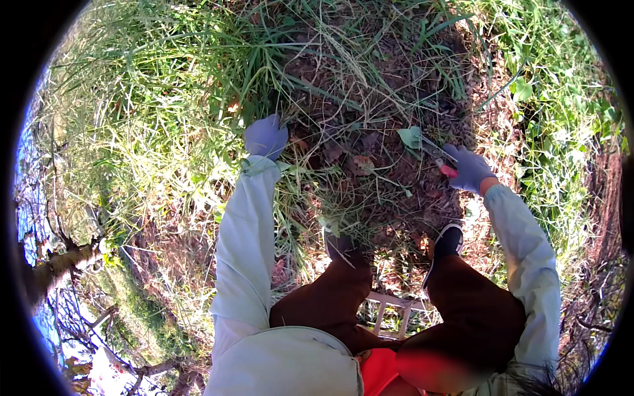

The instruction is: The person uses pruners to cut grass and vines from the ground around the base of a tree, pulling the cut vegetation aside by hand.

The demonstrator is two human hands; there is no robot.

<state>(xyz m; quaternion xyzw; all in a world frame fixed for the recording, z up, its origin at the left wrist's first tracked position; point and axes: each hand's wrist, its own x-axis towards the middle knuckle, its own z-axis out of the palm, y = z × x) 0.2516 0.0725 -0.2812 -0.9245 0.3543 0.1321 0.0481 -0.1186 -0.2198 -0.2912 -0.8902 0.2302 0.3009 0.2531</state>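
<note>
My left hand (267,136), in a bluish-grey glove, is closed at the edge of the tall green grass (247,64); its fingers are hidden and it appears to grip some stems. To the right, my right hand (469,168), in a matching glove, is shut on the red handle (449,171) of a hand tool. The tool's metal part (436,150) points up and left, partly hidden by stems, so its kind cannot be told. Beside its tip is a broad green leaf (410,137). Cut or pulled grass stems and dry leaves (361,165) lie on the dark soil between my hands.
My shoes (449,241) stand on the littered ground below. Between my legs shows a slatted frame (391,300), perhaps a low seat. A bare branch (64,267) reaches in at the left. Leafy weeds (550,114) grow at the right, near what looks like a trunk (607,198).
</note>
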